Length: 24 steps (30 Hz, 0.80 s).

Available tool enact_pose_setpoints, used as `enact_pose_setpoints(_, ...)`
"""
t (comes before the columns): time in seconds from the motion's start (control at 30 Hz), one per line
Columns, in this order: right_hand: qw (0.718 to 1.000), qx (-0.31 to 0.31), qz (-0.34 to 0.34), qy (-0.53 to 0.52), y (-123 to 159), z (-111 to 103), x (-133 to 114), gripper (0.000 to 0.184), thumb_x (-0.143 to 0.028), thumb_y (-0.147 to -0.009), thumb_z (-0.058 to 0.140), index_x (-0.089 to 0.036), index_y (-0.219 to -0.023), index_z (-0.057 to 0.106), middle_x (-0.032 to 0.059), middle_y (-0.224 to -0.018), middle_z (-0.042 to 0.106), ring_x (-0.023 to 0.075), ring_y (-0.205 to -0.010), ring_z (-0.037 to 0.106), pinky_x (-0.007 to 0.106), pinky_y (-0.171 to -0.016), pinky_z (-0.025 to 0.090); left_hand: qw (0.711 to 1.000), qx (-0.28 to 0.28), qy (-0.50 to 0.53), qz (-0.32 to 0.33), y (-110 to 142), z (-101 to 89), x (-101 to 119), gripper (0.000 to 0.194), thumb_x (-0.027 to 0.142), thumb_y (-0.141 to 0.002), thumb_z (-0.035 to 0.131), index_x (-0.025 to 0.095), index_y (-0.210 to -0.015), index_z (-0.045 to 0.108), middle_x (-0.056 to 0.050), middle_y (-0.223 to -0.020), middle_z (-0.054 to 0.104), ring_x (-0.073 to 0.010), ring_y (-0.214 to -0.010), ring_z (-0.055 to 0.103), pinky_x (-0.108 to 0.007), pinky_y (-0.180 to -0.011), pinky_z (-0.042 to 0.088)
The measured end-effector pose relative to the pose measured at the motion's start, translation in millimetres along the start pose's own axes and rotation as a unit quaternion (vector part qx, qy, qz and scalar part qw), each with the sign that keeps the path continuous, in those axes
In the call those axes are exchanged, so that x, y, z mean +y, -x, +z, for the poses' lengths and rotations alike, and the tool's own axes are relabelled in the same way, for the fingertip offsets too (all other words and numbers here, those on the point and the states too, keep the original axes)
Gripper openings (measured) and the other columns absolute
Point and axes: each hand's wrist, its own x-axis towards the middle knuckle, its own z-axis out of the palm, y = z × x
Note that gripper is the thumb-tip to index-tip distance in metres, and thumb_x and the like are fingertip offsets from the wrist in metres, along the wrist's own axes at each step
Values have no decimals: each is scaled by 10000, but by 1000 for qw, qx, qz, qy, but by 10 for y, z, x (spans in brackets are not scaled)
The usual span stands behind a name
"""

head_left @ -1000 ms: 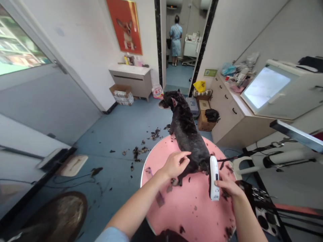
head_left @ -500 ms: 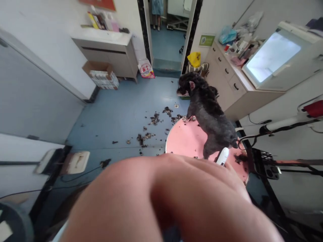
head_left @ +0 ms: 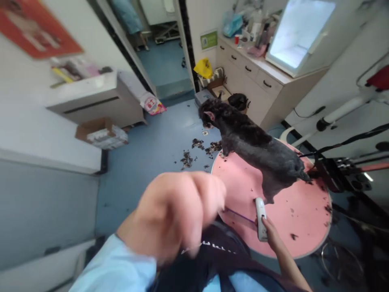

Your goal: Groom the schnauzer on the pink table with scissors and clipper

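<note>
Right hand point(head_left: 270, 233): closed around a white clipper point(head_left: 260, 213), held at the near edge of the round pink table point(head_left: 306, 221), just below the hindquarters of a black dog point(head_left: 258, 148). The dog stands on the table's far-left edge, head toward the doorway. Left hand point(head_left: 179, 211): raised close to the camera, blurred, fingers curled, holding nothing visible. Fur clippings point(head_left: 197, 150) lie on the blue floor beyond the table.

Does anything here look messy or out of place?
Yes. Dark clumps of cut fur lie scattered on the blue floor, and bits dot the pink table beneath the black dog.
</note>
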Motion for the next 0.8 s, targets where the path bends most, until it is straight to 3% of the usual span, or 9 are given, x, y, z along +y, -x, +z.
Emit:
enact_pose_setpoints(0.03,999,46,10,-4,0,38,157,477,-736,-666,551,-260,-691,573,38,-591,584,290,-541,621,469,-565,545,995,-63,73,15,-249,15,-231,438,665,-795,537,239,-728,613,-40,-625,578,-201,-658,598,-406,-612,511)
enact_pose_setpoints(0.1,990,140,13,18,20,78,397,478,-743,-669,526,-265,-642,526,25,-550,563,289,-506,602,474,-540,535,986,-84,122,-71,-688,116,-818,311,519,-804,599,212,-759,622,-31,-661,601,-168,-648,581,-350,-630,504)
enact_pose_setpoints(0.27,933,319,11,168,34,14,564,419,-659,-592,645,-289,-750,529,26,-613,591,367,-644,667,528,-626,530,933,24,135,-334,-1472,544,-2235,232,270,-723,618,159,-924,652,-76,-917,694,-155,-775,611,-298,-748,480)
enact_pose_setpoints(0.37,906,340,1,251,-19,-1,519,337,-602,-687,576,-272,-749,545,81,-661,602,390,-706,663,540,-667,523,913,21,218,-345,-1897,766,-2564,322,202,-725,621,168,-1044,640,-79,-1045,706,-157,-888,629,-282,-809,473)
enact_pose_setpoints(0.47,849,396,-37,347,-74,130,529,358,-522,-772,523,-199,-892,620,182,-832,641,408,-819,652,549,-720,514,873,-19,379,-305,-2291,909,-2622,332,133,-692,638,191,-1019,648,-37,-979,727,-165,-884,647,-308,-860,484)
enact_pose_setpoints(0.53,821,368,-109,423,-101,317,574,415,-408,-794,520,-145,-1099,619,237,-1059,641,401,-969,637,535,-811,506,843,-45,449,-294,-2491,957,-2658,296,94,-667,614,187,-942,669,-32,-922,738,-186,-903,660,-339,-914,483)
enact_pose_setpoints(0.6,815,260,-159,493,-124,554,600,500,-257,-752,537,-127,-1233,582,242,-1224,606,381,-1112,599,499,-903,481,827,-81,466,-305,-2627,968,-2748,247,83,-654,594,168,-867,686,-53,-881,745,-212,-945,666,-365,-973,465)
enact_pose_setpoints(0.7,823,126,-87,548,-161,871,517,517,-140,-686,551,-119,-1198,615,231,-1201,628,365,-1127,593,475,-935,449,806,-139,478,-321,-2741,930,-2965,205,89,-660,597,159,-824,699,-72,-867,748,-232,-988,666,-388,-1027,442)
enact_pose_setpoints(0.8,843,95,0,530,-180,1054,339,347,-127,-670,594,-125,-1008,673,202,-1069,669,331,-999,634,425,-884,447,782,-208,494,-318,-2815,867,-3185,211,108,-687,623,175,-866,712,-73,-918,750,-248,-1038,657,-413,-1037,446)
